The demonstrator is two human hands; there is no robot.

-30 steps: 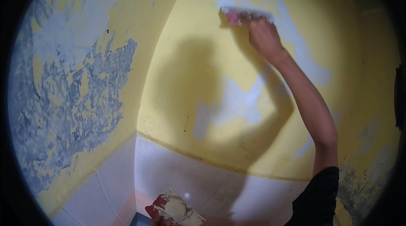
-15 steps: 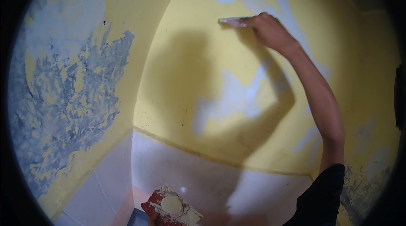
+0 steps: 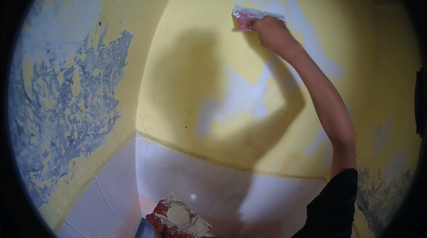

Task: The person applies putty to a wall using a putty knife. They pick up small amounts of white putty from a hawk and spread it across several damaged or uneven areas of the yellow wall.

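Putty knife point(image 3: 253, 17), pink w/ whitish filler on its edge, upper centre-right of frame, gripped tight in right hand point(image 3: 273, 33) and pressed flat to yellow wall point(image 3: 187, 82), prob. to spread filler thin over pale patches point(image 3: 242, 98). Going left to right: flaking grey-blue paint point(image 3: 66, 104) far left; red board point(image 3: 175, 220) w/ putty lump bottom centre, kept level so it stays put. Left hand barely visible beneath; grip can't be told.
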